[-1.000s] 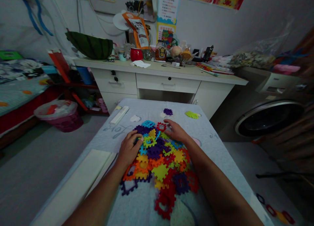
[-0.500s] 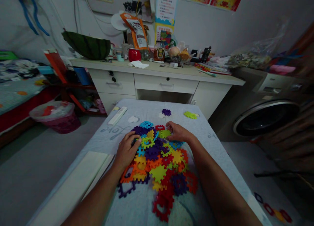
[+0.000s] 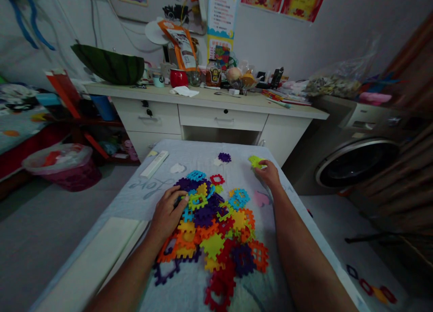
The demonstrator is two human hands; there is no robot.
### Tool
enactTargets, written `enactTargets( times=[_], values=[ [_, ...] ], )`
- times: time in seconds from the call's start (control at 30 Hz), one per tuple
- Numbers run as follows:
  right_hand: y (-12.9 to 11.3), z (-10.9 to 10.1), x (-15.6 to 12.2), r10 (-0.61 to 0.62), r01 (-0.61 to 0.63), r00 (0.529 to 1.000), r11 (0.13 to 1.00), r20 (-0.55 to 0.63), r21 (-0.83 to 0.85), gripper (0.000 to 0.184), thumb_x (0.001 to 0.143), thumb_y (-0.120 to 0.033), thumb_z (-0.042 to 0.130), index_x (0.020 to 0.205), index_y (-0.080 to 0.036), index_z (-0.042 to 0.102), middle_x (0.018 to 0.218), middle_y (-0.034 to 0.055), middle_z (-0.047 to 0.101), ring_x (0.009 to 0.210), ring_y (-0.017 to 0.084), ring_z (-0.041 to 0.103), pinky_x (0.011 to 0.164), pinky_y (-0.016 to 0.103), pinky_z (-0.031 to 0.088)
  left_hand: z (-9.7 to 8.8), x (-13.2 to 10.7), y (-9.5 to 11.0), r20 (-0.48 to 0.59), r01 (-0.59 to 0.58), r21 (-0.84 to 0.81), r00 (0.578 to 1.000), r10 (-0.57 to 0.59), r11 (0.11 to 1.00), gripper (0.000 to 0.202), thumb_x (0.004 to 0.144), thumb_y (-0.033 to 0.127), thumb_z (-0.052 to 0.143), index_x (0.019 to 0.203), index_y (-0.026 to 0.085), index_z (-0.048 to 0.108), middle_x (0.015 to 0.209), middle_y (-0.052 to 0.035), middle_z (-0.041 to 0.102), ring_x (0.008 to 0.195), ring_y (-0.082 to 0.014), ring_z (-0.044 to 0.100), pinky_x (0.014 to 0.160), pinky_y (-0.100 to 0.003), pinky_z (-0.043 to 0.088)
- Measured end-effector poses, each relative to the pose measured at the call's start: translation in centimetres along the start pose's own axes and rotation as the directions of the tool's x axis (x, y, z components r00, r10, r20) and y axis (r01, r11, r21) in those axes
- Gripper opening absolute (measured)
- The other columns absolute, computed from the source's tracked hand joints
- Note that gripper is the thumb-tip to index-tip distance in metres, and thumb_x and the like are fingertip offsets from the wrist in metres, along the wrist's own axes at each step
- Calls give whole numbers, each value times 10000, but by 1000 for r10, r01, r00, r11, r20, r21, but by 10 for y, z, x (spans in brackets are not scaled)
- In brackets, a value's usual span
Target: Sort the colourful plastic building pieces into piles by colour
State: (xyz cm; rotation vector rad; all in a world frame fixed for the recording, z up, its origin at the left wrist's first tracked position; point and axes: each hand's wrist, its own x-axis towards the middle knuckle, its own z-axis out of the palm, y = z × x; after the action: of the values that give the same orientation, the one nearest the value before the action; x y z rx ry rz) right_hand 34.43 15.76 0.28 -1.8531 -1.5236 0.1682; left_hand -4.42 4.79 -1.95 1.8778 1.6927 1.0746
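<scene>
A heap of plastic interlocking tiles with toothed edges (image 3: 213, 246) in red, orange, yellow, lime, blue and purple lies mid-table. At its left edge rests my left hand (image 3: 168, 210), thumb and fingers apart around a small gap, touching the tiles but gripping none that I can see. My right hand (image 3: 269, 174) is at the far right of the table, fingertips closed on a lime-green tile (image 3: 256, 161) there. Whether more lime tiles lie under it is hard to tell. Left of it, apart from the heap, is a purple tile (image 3: 224, 157).
A cloth covers the table (image 3: 135, 199). White boards (image 3: 91, 253) lie along its left edge, a white strip (image 3: 154, 164) farther back. Beyond stands a white desk (image 3: 203, 115) with jars and a watermelon piece (image 3: 110, 66); a washing machine (image 3: 352, 145) is at right.
My right hand has moved from the heap to the far right, taking a lime-green tile from the heap to the lime one there. My left hand stays beside the heap. The view has shifted slightly.
</scene>
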Motion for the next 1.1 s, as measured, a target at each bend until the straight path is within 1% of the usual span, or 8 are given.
enactTargets(
  times=[0.27, 0.47, 0.63, 0.73, 0.83, 0.93, 1.0, 1.1],
  values=[
    [18, 20, 10, 72, -83, 977, 995, -202, -49, 307, 706, -264, 617, 974, -119, 655, 1011, 156, 657, 979, 269, 570, 930, 392, 425, 0, 1, -1, -8, -7, 2, 1000, 7, 1000, 370, 862, 518, 465, 978, 239, 678, 1258, -72, 556, 1188, -262, 536, 1068, -462, 384],
    [19, 20, 7, 55, -64, 988, 996, -143, -57, 336, 747, -161, 483, 1024, -95, 663, 1048, 171, 638, 975, 255, 582, 942, 389, 431, 0, 0, -1, 0, -4, 5, 1000, 4, 1000, 370, 863, 515, 468, 989, 238, 677, 1280, -68, 547, 1200, -261, 525, 1073, -463, 378],
    [0, 11, -2, -13, 12, 994, 1000, -109, -16, 329, 766, -182, 492, 1036, -98, 660, 1092, 166, 623, 870, 216, 608, 916, 380, 452, 0, 0, -1, 4, -14, 8, 1000, 14, 1000, 370, 869, 505, 462, 994, 231, 677, 1277, -75, 546, 1198, -262, 529, 1070, -460, 381],
    [-25, 7, -9, -148, 142, 986, 986, 79, 83, 288, 780, -215, 541, 1032, -147, 663, 1033, 103, 660, 839, 192, 615, 876, 371, 474, 0, 0, -2, -6, -19, 8, 1000, 19, 1000, 365, 874, 501, 464, 1001, 231, 676, 1274, -74, 546, 1196, -257, 531, 1069, -449, 383],
    [-55, 9, -23, -351, 297, 853, 935, 387, 196, 247, 792, -224, 589, 1019, -183, 678, 1035, 71, 675, 933, 195, 611, 859, 343, 477, 0, 0, -1, -14, -22, 7, 1000, 22, 1000, 357, 875, 497, 472, 1008, 235, 675, 1271, -71, 546, 1196, -252, 530, 1070, -442, 382],
    [-80, 19, -39, -475, 422, 695, 877, 540, 229, 282, 790, -185, 610, 1064, -190, 676, 1108, 81, 657, 1012, 206, 589, 893, 340, 451, -1, -1, 1, -19, -20, -6, 1000, 20, 1000, 356, 876, 491, 473, 1011, 230, 675, 1269, -76, 544, 1201, -249, 526, 1075, -438, 377],
    [-90, 27, -48, -505, 495, 654, 849, 564, 187, 316, 787, -157, 611, 1098, -176, 665, 1110, 97, 648, 1036, 219, 570, 928, 357, 422, -1, -1, 2, -21, -15, -14, 1000, 15, 1000, 358, 871, 489, 475, 1001, 224, 677, 1262, -82, 546, 1199, -253, 526, 1072, -441, 380],
    [-93, 38, -55, -505, 546, 662, 831, 554, 105, 307, 794, -132, 593, 1093, -158, 657, 1071, 107, 637, 1051, 225, 543, 948, 362, 390, -2, -1, 3, -19, -8, -19, 1000, 8, 1000, 358, 866, 491, 480, 995, 222, 677, 1258, -81, 547, 1199, -256, 527, 1072, -447, 380]
  ],
)
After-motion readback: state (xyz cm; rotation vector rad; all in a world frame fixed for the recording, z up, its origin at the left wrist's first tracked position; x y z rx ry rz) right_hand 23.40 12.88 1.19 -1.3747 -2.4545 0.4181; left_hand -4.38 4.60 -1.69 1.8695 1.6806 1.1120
